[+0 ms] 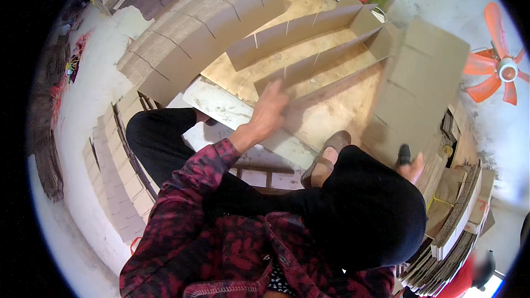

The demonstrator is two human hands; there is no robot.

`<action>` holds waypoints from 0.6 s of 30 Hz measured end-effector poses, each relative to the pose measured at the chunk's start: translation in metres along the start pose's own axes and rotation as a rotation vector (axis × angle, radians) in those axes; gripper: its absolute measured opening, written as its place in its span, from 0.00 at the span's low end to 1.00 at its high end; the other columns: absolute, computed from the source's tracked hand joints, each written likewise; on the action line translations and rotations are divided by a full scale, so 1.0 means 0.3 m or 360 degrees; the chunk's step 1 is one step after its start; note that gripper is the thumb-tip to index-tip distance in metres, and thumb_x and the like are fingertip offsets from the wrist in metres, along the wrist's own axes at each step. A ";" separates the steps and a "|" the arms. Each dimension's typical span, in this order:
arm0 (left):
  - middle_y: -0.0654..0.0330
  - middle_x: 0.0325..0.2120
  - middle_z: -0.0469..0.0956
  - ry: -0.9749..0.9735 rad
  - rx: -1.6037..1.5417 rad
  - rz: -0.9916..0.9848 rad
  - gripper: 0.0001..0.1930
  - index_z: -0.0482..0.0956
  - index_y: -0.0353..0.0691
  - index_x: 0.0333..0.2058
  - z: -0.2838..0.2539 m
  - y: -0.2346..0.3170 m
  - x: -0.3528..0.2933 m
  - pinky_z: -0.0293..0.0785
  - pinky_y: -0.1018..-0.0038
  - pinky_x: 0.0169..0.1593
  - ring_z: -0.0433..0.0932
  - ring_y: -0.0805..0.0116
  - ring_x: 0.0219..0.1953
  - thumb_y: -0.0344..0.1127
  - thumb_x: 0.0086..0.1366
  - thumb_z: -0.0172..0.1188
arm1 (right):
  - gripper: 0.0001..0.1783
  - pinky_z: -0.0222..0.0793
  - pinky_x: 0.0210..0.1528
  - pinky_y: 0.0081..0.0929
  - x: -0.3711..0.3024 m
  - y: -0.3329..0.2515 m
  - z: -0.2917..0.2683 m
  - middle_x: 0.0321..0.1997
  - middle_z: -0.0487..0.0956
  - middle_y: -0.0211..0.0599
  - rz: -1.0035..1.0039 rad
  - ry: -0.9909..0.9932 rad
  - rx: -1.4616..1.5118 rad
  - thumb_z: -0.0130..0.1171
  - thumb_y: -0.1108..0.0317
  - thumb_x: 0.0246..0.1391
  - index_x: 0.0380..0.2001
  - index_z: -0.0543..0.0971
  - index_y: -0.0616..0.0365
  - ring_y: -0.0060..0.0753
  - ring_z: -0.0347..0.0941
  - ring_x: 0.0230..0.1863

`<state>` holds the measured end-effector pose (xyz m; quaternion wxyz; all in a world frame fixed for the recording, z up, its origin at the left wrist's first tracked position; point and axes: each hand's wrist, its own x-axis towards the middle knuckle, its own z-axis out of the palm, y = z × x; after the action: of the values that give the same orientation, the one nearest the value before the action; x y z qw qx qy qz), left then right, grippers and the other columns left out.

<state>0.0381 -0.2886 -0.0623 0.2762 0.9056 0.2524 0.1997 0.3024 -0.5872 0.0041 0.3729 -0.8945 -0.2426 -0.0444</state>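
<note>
My left hand (269,111) reaches over the wooden board, at the near left end of a standing slotted cardboard strip (314,69). Motion smears its fingers, so I cannot tell whether they grip the strip. Another slotted strip (301,32) stands behind, roughly parallel. Short cardboard pieces (380,43) stand crosswise at the right ends. On the right, my right hand (411,169) is closed at the lower edge of a wide slotted cardboard sheet (422,72), which is slightly blurred. A black cover (404,154) on one digit rests against the sheet; the other fingers are mostly hidden.
A long row of slotted cardboard (201,27) lies at the far left, with more stacks (130,160) beside my left leg. Cardboard bundles (450,215) sit at the right. An orange-bladed fan (505,69) stands far right. My shoe (328,157) is at the wooden board's (337,107) near edge.
</note>
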 end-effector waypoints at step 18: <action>0.43 0.29 0.73 -0.0240 0.0067 -0.0116 0.07 0.67 0.34 0.30 -0.011 0.042 -0.059 0.70 0.54 0.35 0.74 0.40 0.32 0.24 0.52 0.54 | 0.16 0.69 0.45 0.22 0.400 -0.353 0.238 0.43 0.79 0.33 -0.0333 -0.1017 0.0958 0.53 0.67 0.61 0.50 0.73 0.63 0.21 0.72 0.41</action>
<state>0.0267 -0.3064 -0.0560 0.2824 0.9139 0.2679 0.1155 0.3512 -0.4259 0.0524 0.5164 -0.6857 -0.4368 0.2689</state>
